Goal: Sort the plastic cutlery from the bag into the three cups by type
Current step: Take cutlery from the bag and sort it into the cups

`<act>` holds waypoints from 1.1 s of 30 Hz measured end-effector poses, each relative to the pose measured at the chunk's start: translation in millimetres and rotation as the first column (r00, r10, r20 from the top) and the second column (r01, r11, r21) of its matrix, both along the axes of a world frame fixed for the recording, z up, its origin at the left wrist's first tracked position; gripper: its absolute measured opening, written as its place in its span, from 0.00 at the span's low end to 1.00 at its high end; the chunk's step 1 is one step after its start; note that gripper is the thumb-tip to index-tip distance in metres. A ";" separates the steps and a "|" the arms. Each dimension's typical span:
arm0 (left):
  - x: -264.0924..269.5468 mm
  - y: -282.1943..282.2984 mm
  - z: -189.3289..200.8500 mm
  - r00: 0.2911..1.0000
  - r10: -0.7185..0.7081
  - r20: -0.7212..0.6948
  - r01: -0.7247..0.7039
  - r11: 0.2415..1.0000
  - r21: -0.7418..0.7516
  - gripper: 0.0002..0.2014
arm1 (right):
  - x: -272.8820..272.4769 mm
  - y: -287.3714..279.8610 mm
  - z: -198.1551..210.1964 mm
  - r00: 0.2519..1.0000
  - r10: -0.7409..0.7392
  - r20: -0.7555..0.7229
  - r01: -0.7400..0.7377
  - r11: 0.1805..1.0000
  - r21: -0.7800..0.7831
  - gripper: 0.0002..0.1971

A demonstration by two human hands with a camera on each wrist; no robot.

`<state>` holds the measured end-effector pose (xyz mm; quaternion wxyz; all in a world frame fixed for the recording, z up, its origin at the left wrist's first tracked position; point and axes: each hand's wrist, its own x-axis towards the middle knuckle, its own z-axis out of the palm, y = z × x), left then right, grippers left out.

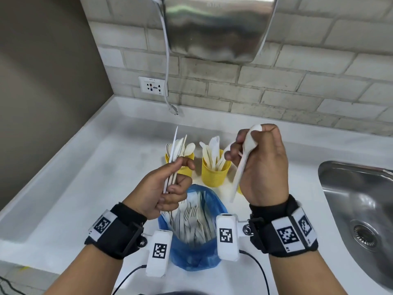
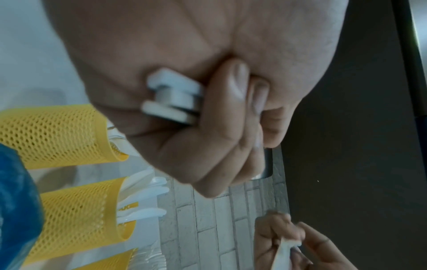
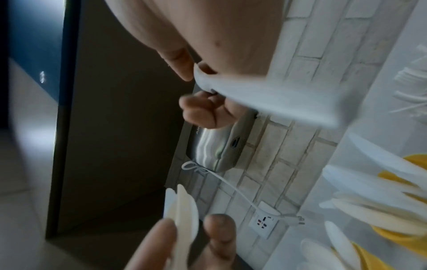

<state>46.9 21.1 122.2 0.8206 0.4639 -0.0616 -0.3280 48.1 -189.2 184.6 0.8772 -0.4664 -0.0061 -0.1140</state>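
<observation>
Left hand point(image 1: 163, 189) clenching a bundle point(image 1: 174, 158) of white pieces by the handle ends, long axes running up and away toward the wall, tips fanning in front of the left cup point(image 1: 187, 167); types within the bundle not resolving, flat handle ends alone showing in the left wrist view. Sitting between the wrists, nearest the body: blue bag point(image 1: 191, 241), mouth open, forks and other white cutlery inside. Standing just beyond the bag: middle cup point(image 1: 214, 175), yellow mesh, holding what look like knives and forks; left cup carrying spoon-like bowls. Third cup point(image 1: 239, 189) mostly hiding behind the right hand, only a yellow sliver showing, contents unreadable from the head view. Right hand point(image 1: 261, 165) gripping a spoon point(image 1: 244, 158), fingers curled round the bowl end, handle hanging down toward the body, so bowl up and far, handle low and near. Key relation: spoon hovering right of the middle cup, spoon-holding cup lying further left past it, probably closer to the left hand; likely needing a leftward carry and a handle-down drop. Risk, as a guess: crossing arms over the bundle. Working on a white counter point(image 1: 95, 188), steel sink point(image 1: 361, 209) at far right, tile wall behind with a socket point(image 1: 152, 86), a steel dryer point(image 1: 217, 28) above, loose cord point(image 1: 167, 71) dangling.
</observation>
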 end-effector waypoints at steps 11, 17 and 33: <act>3.9 -1.5 -4.8 0.976 -0.219 0.023 0.220 0.963 -0.155 0.19 | 1.8 19.2 -19.3 0.979 0.181 -0.098 -0.203 0.776 -0.597 0.19; 3.4 -1.3 -0.9 0.969 -0.248 -0.005 0.247 0.966 -0.081 0.37 | 8.8 30.2 -27.0 0.953 0.289 -0.090 -0.297 0.837 -0.460 0.08; -1.8 -0.4 1.7 0.978 -0.190 0.088 0.193 0.981 -0.020 0.22 | 12.8 21.4 -22.4 0.973 0.229 0.002 -0.219 0.933 -0.286 0.04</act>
